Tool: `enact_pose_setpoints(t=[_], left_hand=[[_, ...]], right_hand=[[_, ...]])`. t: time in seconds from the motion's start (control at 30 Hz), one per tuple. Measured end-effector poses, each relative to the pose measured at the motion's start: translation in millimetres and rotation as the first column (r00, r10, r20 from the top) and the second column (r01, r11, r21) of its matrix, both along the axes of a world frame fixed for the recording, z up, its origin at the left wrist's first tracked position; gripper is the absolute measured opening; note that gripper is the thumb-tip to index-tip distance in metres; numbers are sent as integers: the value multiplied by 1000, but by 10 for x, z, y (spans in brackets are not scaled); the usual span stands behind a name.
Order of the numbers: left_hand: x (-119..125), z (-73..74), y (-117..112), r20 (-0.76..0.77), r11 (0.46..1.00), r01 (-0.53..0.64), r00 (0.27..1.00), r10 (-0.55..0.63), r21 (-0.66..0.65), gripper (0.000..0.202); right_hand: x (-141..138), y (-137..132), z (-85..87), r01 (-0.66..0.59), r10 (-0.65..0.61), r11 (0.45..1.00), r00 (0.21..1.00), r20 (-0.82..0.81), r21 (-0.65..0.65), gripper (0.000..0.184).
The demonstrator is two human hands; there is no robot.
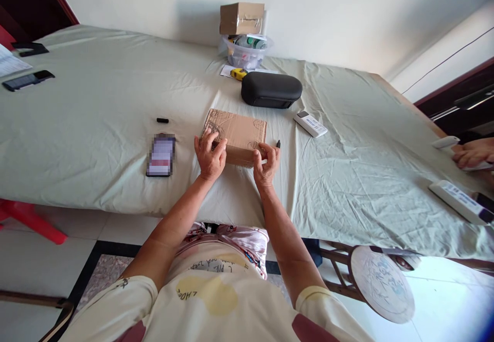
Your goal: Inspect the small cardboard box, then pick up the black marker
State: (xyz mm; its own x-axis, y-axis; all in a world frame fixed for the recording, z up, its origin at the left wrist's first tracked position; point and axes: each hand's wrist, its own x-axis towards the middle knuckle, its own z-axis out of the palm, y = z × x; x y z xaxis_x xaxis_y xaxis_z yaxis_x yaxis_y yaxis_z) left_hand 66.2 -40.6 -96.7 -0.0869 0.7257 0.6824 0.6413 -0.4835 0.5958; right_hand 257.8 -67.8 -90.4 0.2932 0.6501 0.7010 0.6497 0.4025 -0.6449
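Observation:
A small brown cardboard box [241,128] with dark scribbled loops on its top lies on the cloth-covered table in front of me. My left hand [211,159] grips its near left corner, fingers bent over the top and thumb at the front edge. At the near right corner, my right hand [266,166] has its thumb and fingers against the box. A black marker pen [278,144] sticks up out of the right hand's fingers, most of it hidden by the hand. Left of the box lie a small black pen cap [162,120] and a phone [161,155] with a blurred screen.
Behind the box are a black hard case [272,89], a yellow tape measure [238,73] and a plastic tub [247,56] with another carton [242,18] on it. A white box [310,124] lies to the right. Another person's hand [474,153] rests at the far right.

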Motion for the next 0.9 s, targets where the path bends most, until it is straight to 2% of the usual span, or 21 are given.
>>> enact_pose_setpoints(t=[0.13, 0.33, 0.43, 0.53, 0.67, 0.8, 0.9], left_hand=[[0, 6, -7, -2, 1000, 29, 1000, -29, -3, 29], [26, -2, -33, -35, 999, 28, 999, -27, 38, 27], [47, 3, -60, -62, 998, 57, 997, -54, 41, 27], [72, 3, -95, -97, 993, 109, 990, -104, 43, 33], [116, -15, -141, -142, 985, 146, 981, -132, 95, 39], [164, -32, -171, -219, 986, 150, 967, -130, 79, 50], [187, -34, -174, -249, 985, 135, 963, -103, 112, 54]], right_hand=[[-31, -13, 19, 22, -23, 999, 999, 34, 28, 43], [-63, -39, 24, -40, 39, 997, 999, 24, 71, 38], [-86, -59, 34, -51, 48, 997, 998, 45, 53, 42], [-106, -70, 50, -48, 44, 996, 997, 63, 69, 45], [-124, -77, 62, -93, 82, 985, 993, 85, 143, 37], [-147, -91, 62, -178, 161, 972, 980, 118, 154, 30], [-150, -98, 69, -189, 172, 971, 978, 121, 149, 31]])
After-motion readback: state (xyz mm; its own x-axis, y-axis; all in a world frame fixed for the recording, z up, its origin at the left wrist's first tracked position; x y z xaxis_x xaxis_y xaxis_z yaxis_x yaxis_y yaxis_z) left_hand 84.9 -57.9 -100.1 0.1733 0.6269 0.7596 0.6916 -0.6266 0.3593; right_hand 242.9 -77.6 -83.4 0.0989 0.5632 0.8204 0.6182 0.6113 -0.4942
